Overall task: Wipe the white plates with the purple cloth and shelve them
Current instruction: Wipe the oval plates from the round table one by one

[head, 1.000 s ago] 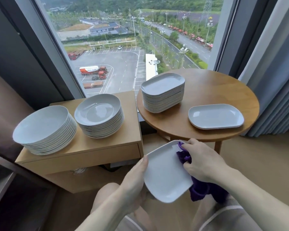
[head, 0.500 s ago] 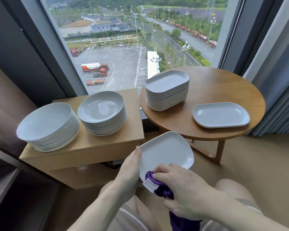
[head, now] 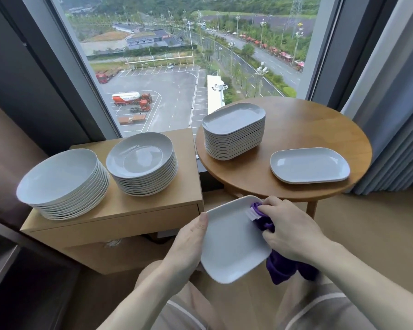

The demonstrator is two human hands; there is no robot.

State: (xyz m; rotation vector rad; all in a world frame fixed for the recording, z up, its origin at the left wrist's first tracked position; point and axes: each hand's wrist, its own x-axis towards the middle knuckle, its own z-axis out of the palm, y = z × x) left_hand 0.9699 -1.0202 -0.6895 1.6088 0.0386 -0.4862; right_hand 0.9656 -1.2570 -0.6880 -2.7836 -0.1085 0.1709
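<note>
A white rectangular plate (head: 231, 244) is held over my lap, tilted towards me. My left hand (head: 188, 244) grips its left edge, thumb on the rim. My right hand (head: 289, 229) holds the bunched purple cloth (head: 265, 220) against the plate's upper right corner; more cloth hangs below the hand. One white rectangular plate (head: 309, 165) lies alone on the round wooden table (head: 296, 120). A stack of rectangular plates (head: 234, 129) stands on that table's left side.
Two stacks of round white plates (head: 62, 179) (head: 141, 163) sit on a low wooden cabinet (head: 119, 210) to the left. A large window rises behind both surfaces. Grey curtains (head: 391, 115) hang at the right. Beige floor lies under the table.
My right hand with the cloth has moved from the plate's near left edge up to its far right corner. The plate now tilts more steeply.
</note>
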